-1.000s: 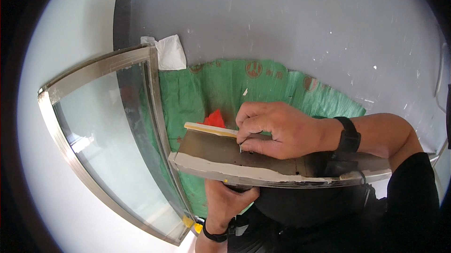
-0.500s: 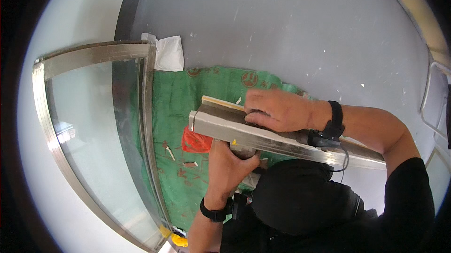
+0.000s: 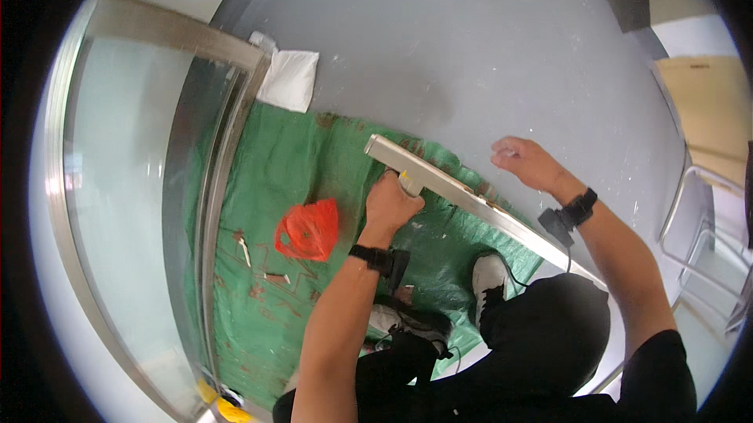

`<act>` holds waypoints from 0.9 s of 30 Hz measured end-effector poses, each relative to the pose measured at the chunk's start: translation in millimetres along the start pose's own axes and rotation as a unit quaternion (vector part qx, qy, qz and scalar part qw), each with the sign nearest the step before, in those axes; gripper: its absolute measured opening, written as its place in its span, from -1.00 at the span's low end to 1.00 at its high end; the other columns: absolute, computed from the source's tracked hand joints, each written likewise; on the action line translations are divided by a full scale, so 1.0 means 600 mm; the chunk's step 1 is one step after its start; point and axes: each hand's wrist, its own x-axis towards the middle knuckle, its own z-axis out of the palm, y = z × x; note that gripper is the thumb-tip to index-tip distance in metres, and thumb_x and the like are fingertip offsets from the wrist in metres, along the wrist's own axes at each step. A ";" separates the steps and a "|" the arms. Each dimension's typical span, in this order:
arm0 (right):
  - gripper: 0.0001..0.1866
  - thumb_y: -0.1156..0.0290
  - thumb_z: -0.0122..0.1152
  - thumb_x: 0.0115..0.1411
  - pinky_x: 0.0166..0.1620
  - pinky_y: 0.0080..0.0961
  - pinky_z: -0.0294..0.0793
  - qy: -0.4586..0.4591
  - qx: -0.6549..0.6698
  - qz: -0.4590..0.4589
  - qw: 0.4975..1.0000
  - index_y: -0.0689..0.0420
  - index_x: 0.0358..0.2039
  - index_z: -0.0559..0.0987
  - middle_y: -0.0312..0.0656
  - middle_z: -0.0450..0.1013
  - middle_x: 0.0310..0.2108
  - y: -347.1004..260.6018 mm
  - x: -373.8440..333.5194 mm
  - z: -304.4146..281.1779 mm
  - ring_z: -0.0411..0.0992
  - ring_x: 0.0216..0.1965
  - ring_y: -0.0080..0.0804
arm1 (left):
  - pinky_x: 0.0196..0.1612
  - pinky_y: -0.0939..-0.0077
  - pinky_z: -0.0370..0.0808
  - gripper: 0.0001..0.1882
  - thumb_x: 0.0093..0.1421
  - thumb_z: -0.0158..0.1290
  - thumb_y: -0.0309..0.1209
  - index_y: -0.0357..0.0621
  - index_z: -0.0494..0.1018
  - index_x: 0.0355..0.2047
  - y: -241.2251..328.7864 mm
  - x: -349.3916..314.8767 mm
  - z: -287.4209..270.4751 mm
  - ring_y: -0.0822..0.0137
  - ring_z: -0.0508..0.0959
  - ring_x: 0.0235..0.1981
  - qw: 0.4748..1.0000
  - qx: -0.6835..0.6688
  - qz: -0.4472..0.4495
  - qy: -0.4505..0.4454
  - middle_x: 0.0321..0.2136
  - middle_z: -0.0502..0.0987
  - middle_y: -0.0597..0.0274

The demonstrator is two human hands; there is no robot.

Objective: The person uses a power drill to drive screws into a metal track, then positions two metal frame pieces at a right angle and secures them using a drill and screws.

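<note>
A long silver metal frame [image 3: 447, 177] runs slantwise in front of me, from the middle of the view down toward the lower right. My left hand [image 3: 390, 205] is closed around a short grey part of this frame just below its far left end, beside a small yellow mark. Off the frame, past its far side, my right hand [image 3: 527, 162] hangs in the air over the grey floor. Its fingers are curled, with a pale spot at the tips; what they hold, if anything, is too small to name.
A large glazed metal panel [image 3: 227, 113] stands at the left, by a white packet [image 3: 290, 80]. Green sheeting [image 3: 235, 321] covers the floor under me, with a red plastic bag [image 3: 310, 229] and scraps on it. My shoes [image 3: 490, 278] stand near the frame. A metal-legged chair [image 3: 694, 227] stands right.
My right hand has come off the frame's top and moved away to the right. The frame's visible end sits higher and farther right in view, and my left hand still grips it.
</note>
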 end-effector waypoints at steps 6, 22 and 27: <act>-0.57 0.17 0.15 0.23 -0.08 -0.47 0.45 -0.055 0.141 0.083 0.985 0.22 -0.02 0.50 -0.15 0.51 -0.13 -0.001 -0.019 0.048 0.49 -0.14 -0.40 | 0.02 0.16 0.50 -0.43 -0.13 0.26 -0.33 -0.24 0.43 -0.06 -0.012 -0.009 0.048 -0.05 0.47 0.01 0.990 0.035 0.016 0.136 -0.05 0.48 -0.04; -0.56 0.14 0.04 0.29 -0.02 -0.55 0.40 -0.072 0.077 0.016 0.994 0.15 0.07 0.45 -0.24 0.46 -0.07 -0.233 0.043 0.001 0.47 -0.09 -0.47 | -0.41 0.26 0.49 -0.46 -0.08 0.26 0.09 -0.23 0.49 -0.63 -0.559 -0.600 0.016 0.24 0.53 -0.57 0.840 -0.008 -0.406 -0.360 -0.63 0.52 0.11; -0.57 0.19 0.10 0.26 0.00 -0.53 0.40 -0.091 0.011 -0.038 0.995 0.19 0.04 0.45 -0.21 0.47 -0.10 -0.335 0.011 0.004 0.47 -0.08 -0.46 | -0.25 0.04 0.50 -0.43 -0.33 0.28 0.01 -0.17 0.57 -0.37 -0.627 -0.685 0.198 -0.03 0.60 -0.36 0.912 0.064 -0.214 -0.344 -0.42 0.62 -0.02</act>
